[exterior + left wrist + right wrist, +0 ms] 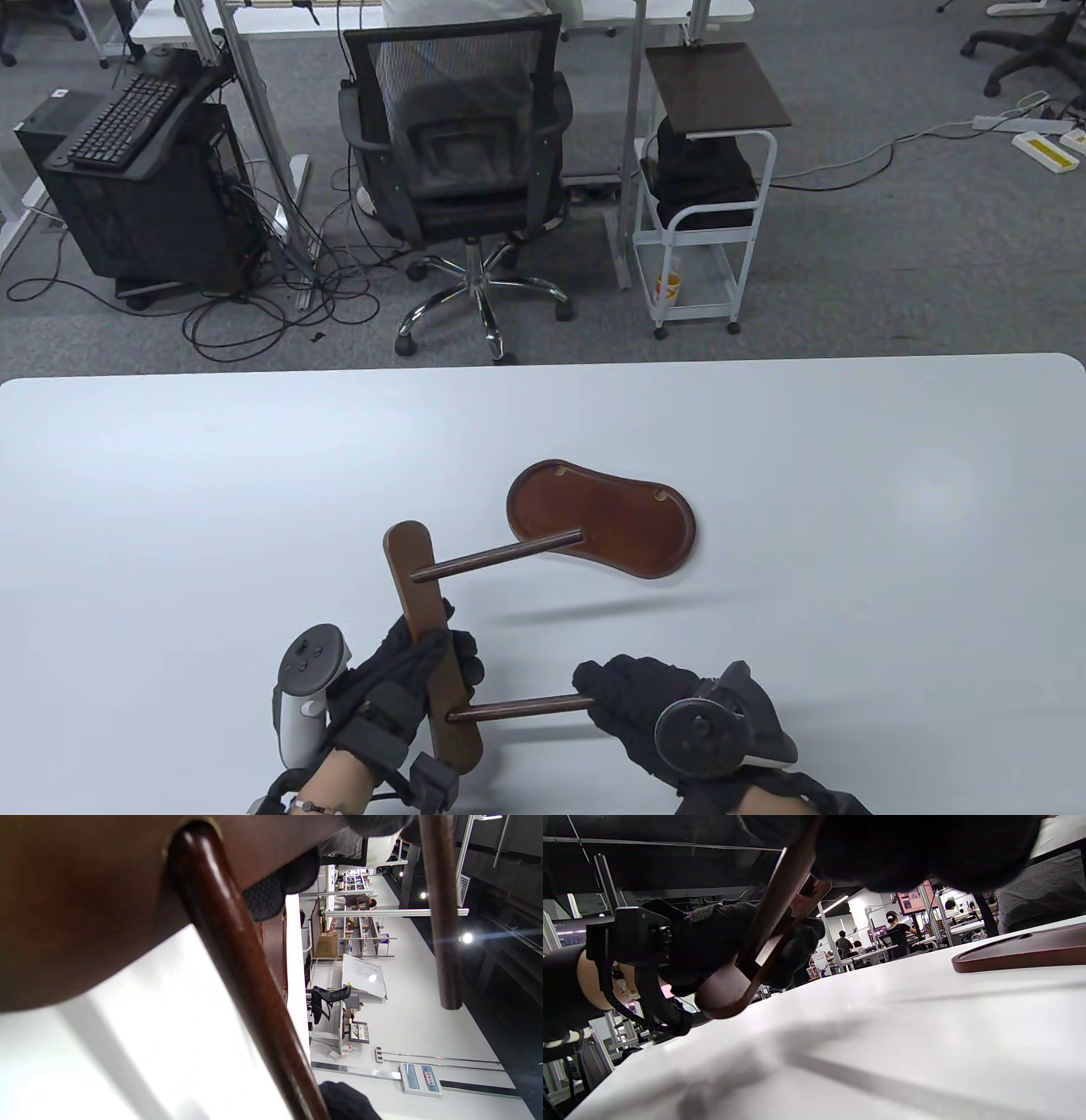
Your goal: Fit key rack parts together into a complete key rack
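My left hand point(424, 671) grips a flat dark-brown wooden bar point(413, 577) and holds it above the table. An upper wooden rod point(496, 554) sticks out of the bar toward the right. My right hand point(632, 696) grips the end of a lower rod point(519, 707) whose other end sits at the bar's lower hole. A brown oval wooden base tray point(604, 519) lies flat on the table beyond the hands. In the left wrist view the bar point(76, 899) and lower rod point(242, 984) fill the frame. In the right wrist view the bar point(780, 899) shows beside the tray point(1022, 950).
The white table point(170, 509) spreads wide around the parts. Beyond its far edge stand an office chair point(458, 161), a white cart point(704, 229) and a computer tower with a keyboard point(127, 170), all on the floor.
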The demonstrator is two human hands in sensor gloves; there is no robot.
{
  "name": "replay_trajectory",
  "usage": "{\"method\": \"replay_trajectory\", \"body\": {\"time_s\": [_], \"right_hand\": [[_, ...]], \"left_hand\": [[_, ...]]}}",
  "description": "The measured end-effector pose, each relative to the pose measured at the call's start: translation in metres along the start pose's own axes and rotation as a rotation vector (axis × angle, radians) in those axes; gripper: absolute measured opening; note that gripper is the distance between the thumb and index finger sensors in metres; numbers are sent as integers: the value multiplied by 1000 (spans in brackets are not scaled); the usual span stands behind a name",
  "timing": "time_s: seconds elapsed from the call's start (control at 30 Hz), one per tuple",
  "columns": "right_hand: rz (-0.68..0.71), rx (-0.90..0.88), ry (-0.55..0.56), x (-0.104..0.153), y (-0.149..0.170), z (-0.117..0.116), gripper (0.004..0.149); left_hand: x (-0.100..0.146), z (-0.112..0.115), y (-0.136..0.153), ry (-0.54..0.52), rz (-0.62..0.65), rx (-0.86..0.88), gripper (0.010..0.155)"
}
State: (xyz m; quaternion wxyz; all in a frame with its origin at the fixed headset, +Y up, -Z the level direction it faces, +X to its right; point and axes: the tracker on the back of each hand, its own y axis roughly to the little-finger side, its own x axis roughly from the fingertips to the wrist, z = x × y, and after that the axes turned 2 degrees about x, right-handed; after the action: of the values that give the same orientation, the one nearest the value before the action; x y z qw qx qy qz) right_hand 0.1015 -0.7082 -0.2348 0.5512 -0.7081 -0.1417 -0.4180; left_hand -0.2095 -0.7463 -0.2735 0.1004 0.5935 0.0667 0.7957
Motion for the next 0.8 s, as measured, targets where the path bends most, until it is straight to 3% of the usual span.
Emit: {"method": "replay_trajectory", "body": {"time_s": [0.33, 0.57, 0.8], "right_hand": [[-101, -261, 26, -2, 11, -4, 52], [-139, -265, 44, -1, 13, -5, 52], [-263, -397, 4, -1, 13, -7, 52]], "left_hand": [[0, 11, 0, 25, 5, -38, 58], [0, 14, 1, 41, -3, -22, 58], [0, 15, -1, 20, 11, -48, 58]]}}
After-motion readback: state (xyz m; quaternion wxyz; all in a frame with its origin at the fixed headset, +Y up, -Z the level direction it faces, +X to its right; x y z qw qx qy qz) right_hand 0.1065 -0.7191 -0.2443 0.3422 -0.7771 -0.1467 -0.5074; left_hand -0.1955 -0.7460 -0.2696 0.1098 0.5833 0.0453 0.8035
